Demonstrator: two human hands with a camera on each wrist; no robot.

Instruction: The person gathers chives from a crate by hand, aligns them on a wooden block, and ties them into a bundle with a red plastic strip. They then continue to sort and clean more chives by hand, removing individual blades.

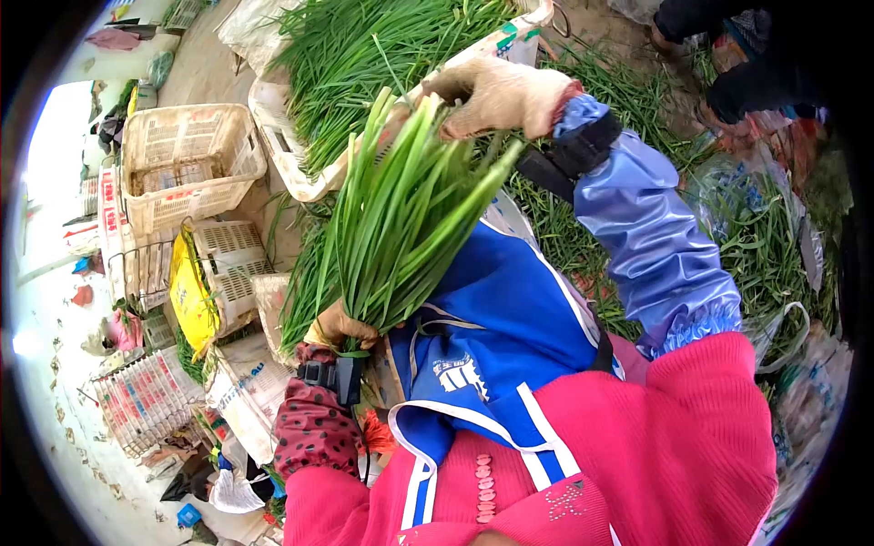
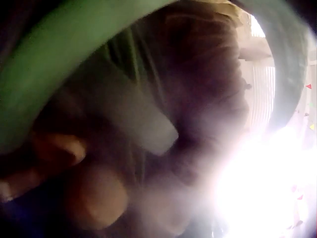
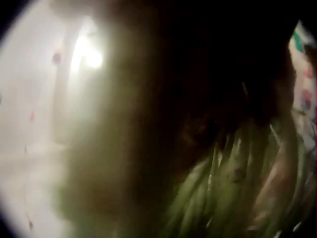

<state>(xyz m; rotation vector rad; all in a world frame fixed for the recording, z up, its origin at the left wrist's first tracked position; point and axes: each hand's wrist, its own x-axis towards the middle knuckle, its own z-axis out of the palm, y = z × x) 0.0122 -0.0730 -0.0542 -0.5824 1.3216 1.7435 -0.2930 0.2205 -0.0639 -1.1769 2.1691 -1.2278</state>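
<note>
A thick bunch of long, flat green leaves that look like garlic chives (image 1: 401, 209) stands upright in front of the apron, its pale stem ends up. My left hand (image 1: 344, 325) grips the bunch at its lower, leafy end. At the top, my right hand (image 1: 505, 96), in a pale glove, curves its fingers round the stem ends, some fingers hidden behind the stalks. Green stalks (image 3: 198, 198) show close up in the right wrist view. The left wrist view is dark and blurred, with rounded fingertips (image 2: 101, 198) low in it.
A pale crate (image 1: 305, 187) heaped with more greens (image 1: 382, 55) stands just beyond the hands. Plastic crates (image 1: 191, 205) and a yellow bag (image 1: 189, 291) are at the left. Loose leaves (image 1: 628, 100) litter the ground at right, near another person's dark-clad legs (image 1: 765, 91).
</note>
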